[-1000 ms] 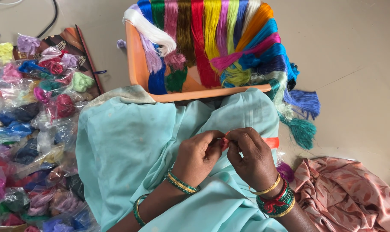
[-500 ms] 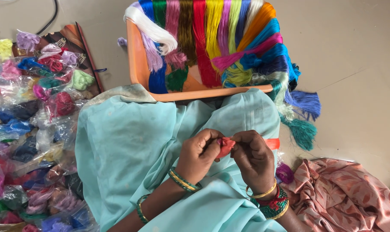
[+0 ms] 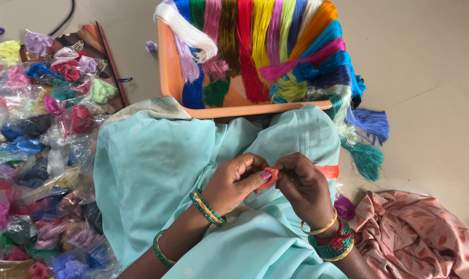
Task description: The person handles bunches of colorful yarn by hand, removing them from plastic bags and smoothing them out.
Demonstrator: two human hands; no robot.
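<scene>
1. At the far left, a heap of clear bags [image 3: 35,155] is spread on the floor, each stuffed with coloured thread; far too many overlap for a count to be given. One dark flat board [image 3: 97,49] is seen under the upper bags.
2. A pale teal cloth [image 3: 157,175] is draped over the lap, and the work is done above it.
3. The left hand [image 3: 234,183] is closed on a small orange tuft [image 3: 269,175], pinched between thumb and fingertips. Three bangles are counted on that forearm: two at the wrist, one green further up.
4. The tuft is held over the lap, between the two hands, touching both.
5. The right hand [image 3: 304,186] is shut on the same tuft from the other side, fingers curled tight. A stack of bangles is worn at that wrist; the number cannot be told.
6. The step in hand is judged to be shaping or tying of the tuft. Steady opposing pinches and a small twist seem to be called for next.
7. One orange tray [image 3: 167,72] is set beyond the knees, with roughly a dozen coloured skeins [image 3: 265,46] laid across it; two tassels [image 3: 368,139], one blue and one teal, hang off its right end.
8. One pink cloth [image 3: 415,237] is crumpled at the lower right.
</scene>
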